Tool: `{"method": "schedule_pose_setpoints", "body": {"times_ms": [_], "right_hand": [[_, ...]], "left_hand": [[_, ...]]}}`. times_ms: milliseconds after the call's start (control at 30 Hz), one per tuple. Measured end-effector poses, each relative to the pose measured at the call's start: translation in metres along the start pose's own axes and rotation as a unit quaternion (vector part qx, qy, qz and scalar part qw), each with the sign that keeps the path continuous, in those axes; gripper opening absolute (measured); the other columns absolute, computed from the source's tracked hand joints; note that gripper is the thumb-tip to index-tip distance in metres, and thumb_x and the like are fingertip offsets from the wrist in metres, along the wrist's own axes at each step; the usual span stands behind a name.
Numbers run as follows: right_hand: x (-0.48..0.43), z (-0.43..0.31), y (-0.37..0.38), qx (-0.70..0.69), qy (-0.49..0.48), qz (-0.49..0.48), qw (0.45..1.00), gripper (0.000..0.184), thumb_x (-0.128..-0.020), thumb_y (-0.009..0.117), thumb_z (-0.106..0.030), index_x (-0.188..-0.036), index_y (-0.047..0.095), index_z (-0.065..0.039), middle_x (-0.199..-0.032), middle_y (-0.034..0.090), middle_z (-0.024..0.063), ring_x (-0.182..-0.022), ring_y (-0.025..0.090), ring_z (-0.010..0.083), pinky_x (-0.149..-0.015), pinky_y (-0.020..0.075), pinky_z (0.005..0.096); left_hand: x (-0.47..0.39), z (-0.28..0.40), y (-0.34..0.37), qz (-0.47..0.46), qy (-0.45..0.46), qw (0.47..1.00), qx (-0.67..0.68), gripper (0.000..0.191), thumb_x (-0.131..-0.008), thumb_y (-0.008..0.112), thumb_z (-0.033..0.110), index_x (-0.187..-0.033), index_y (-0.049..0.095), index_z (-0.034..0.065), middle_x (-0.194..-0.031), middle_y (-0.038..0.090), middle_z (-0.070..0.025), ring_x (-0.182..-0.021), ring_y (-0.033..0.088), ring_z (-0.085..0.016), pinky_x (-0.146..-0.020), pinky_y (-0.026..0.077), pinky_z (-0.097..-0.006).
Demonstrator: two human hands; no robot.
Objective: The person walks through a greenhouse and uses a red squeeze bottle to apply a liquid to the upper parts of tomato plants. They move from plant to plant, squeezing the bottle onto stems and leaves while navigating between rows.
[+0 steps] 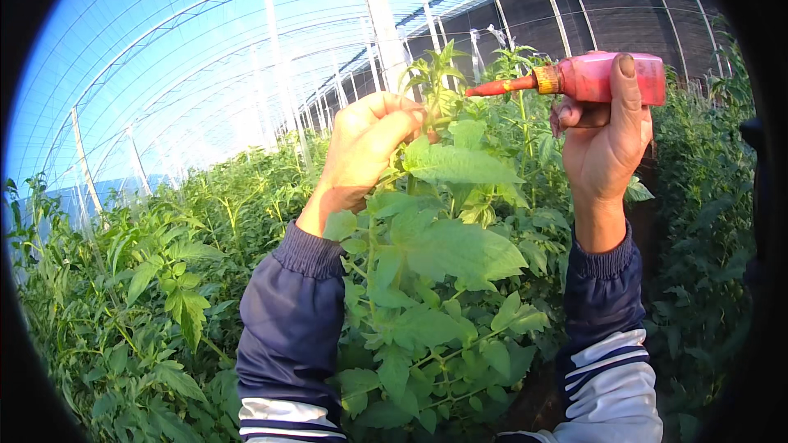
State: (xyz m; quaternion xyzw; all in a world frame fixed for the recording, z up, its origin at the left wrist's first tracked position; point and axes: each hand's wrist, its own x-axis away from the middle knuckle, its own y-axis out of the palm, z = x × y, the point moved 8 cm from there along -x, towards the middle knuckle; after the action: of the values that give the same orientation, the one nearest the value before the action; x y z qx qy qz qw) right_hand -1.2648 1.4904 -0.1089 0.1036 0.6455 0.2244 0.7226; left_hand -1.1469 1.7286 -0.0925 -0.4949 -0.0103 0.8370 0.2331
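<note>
A tall tomato plant (455, 246) stands before me, its broad leaves spreading below my hands. Near its growing tip (440, 74), my left hand (372, 147) pinches part of the plant between thumb and fingers; what exactly lies in the pinch is hidden. My right hand (606, 117) grips a pink plastic squeeze bottle (588, 77) held sideways. The bottle has a yellow collar and a long red nozzle (502, 86), which points left toward the plant's tip. In the picture the nozzle's end is close beside the upper leaves; whether it touches them I cannot tell.
Dense tomato plants (184, 283) grow to the left, and another row (702, 209) runs along the right. A narrow dark soil path (646, 215) lies between rows. Behind the plant rises a white post (381, 18), under the greenhouse's arched film roof (184, 31). A dark wall (622, 18) closes the back right.
</note>
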Motion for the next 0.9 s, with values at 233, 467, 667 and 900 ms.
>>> {"method": "schedule_pose_setpoints", "body": {"times_ms": [233,467,667,900], "right_hand": [[0.008,-0.003,0.025,0.021,-0.037,-0.024,0.999,0.032,-0.096,0.063,-0.030,-0.099,0.061,0.001,-0.076,0.068,0.0114,-0.050,0.058,0.0158,-0.045,0.0476,0.0283],[0.015,-0.004,0.040,0.101,-0.099,-0.082,0.987,0.028,-0.092,0.070,-0.021,-0.102,0.065,0.005,-0.078,0.069,0.0126,-0.052,0.060,0.0139,-0.046,0.0473,0.0246],[0.024,-0.005,0.055,0.075,-0.112,-0.109,0.985,0.018,-0.091,0.071,-0.014,-0.100,0.067,0.002,-0.078,0.073,0.0074,-0.064,0.064,0.0081,-0.057,0.0487,0.0213],[0.028,-0.003,0.063,0.100,-0.073,-0.157,0.980,0.016,-0.091,0.070,-0.008,-0.100,0.066,0.005,-0.084,0.073,0.0118,-0.075,0.071,0.0160,-0.068,0.0573,0.0280]], "left_hand": [[-0.001,-0.003,-0.006,0.019,0.032,0.999,-0.012,0.016,-0.091,0.061,0.008,-0.098,0.063,-0.0057,-0.092,0.069,-0.0088,-0.080,0.066,-0.015,-0.074,0.051,-0.0258],[0.009,0.002,-0.002,0.057,0.000,0.996,0.066,0.018,-0.089,0.060,0.007,-0.100,0.061,-0.0079,-0.097,0.070,-0.0136,-0.083,0.065,-0.015,-0.075,0.052,-0.0271],[0.009,-0.002,-0.012,0.066,0.037,0.997,-0.001,0.016,-0.088,0.058,0.007,-0.095,0.062,-0.0063,-0.092,0.069,-0.0114,-0.080,0.063,-0.014,-0.077,0.051,-0.0270],[0.013,0.004,-0.008,0.061,0.037,0.997,-0.034,0.017,-0.091,0.057,0.010,-0.092,0.065,-0.0052,-0.087,0.068,-0.0080,-0.079,0.060,-0.011,-0.074,0.049,-0.0253]]}}
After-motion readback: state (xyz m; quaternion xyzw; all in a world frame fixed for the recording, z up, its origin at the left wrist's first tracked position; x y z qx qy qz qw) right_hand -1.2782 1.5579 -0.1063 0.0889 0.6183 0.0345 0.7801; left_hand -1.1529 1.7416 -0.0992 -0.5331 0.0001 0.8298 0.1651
